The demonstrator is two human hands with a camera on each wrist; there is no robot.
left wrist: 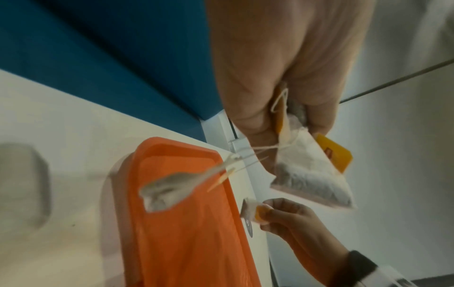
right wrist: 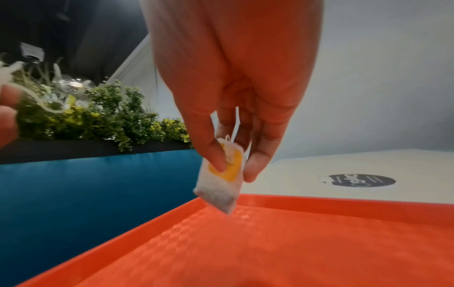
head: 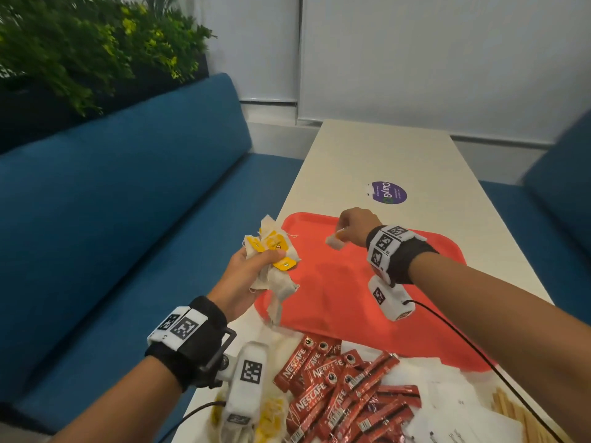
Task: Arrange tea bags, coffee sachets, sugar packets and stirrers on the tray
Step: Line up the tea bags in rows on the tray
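Right hand (head: 353,226) pinches one tea bag (right wrist: 221,177) just above the red tray's (head: 319,302) upper-left corner, mid-frame. Left hand (head: 248,271) grips a bunch of tea bags (head: 273,260) off the tray's left edge. Coffee sachets (head: 339,391) piled on bench (head: 383,155), bottom centre.

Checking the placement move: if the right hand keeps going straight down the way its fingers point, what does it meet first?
Probably the red tray floor near its far left corner; the right hand pinches a tea bag just above it, with nothing between, though depth is uncertain.

Blue bench (head: 128,193), green plants (head: 80,49), white blinds (head: 447,59) behind.
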